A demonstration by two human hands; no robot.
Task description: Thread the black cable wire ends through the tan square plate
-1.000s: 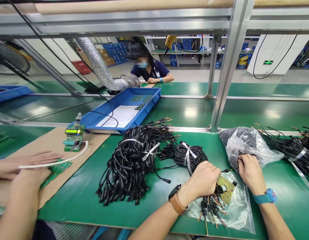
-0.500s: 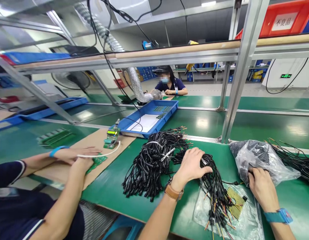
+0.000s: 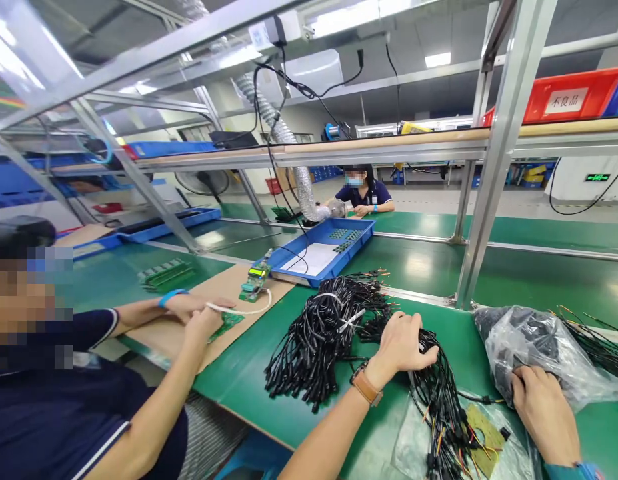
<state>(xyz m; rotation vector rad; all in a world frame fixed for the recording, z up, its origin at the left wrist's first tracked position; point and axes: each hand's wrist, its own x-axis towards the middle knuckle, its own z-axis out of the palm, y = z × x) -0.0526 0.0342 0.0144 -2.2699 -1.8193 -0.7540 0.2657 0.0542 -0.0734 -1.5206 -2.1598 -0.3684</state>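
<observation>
My left hand (image 3: pixel 399 347), a brown watch strap on its wrist, rests on a small tied bundle of black cables (image 3: pixel 441 393) whose coloured wire ends spread over a flat clear bag (image 3: pixel 413 447) with a yellow circuit board (image 3: pixel 481 437) on it. My right hand (image 3: pixel 543 413), with a blue wristband, grips the edge of a crumpled clear plastic bag (image 3: pixel 543 350) that holds dark parts. A big heap of black cables (image 3: pixel 323 333) tied with white strips lies just left of my left hand.
A co-worker sits close on my left, hands (image 3: pixel 199 313) on a cardboard sheet (image 3: pixel 183 327) with a green board and a small display module (image 3: pixel 255 281). A blue tray (image 3: pixel 333 250) stands behind it. An aluminium post (image 3: pixel 481 220) rises from the bench. Another person (image 3: pixel 363 193) sits across the line.
The view has tilted up and swung left, bringing the co-worker's body into sight. My left hand moved from the coloured wire ends onto the top of the small cable bundle. My right hand stays on the bag.
</observation>
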